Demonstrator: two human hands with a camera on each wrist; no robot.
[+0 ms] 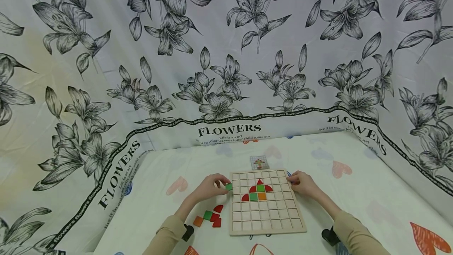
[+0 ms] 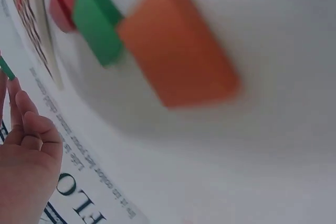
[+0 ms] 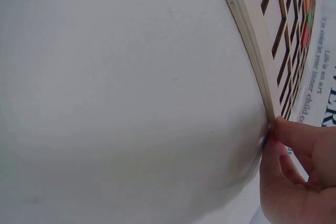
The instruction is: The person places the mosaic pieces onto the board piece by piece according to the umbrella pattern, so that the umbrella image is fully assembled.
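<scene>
My left hand [image 1: 211,186] pinches a green square tile [image 1: 229,187] at the left edge of a wooden grid board [image 1: 267,231]. In the left wrist view the same hand [image 2: 31,150] shows at the far left, with the tile at its fingertips. At the board's upper right edge, my right hand [image 1: 302,184] grips the rim between thumb and fingers, seen closer in the right wrist view. On the board, red curved tiles [image 1: 269,188], a red triangle [image 1: 260,182], green squares [image 1: 253,196] and an orange square [image 1: 262,196] form a pattern.
Loose tiles lie left of the board: an orange square [image 1: 198,221], a green square [image 1: 208,215] and several red pieces [image 1: 216,222]. A small picture card [image 1: 259,162] sits behind the board. A flower-printed curtain [image 1: 226,89] rises beyond the heart-patterned cloth [image 1: 198,160].
</scene>
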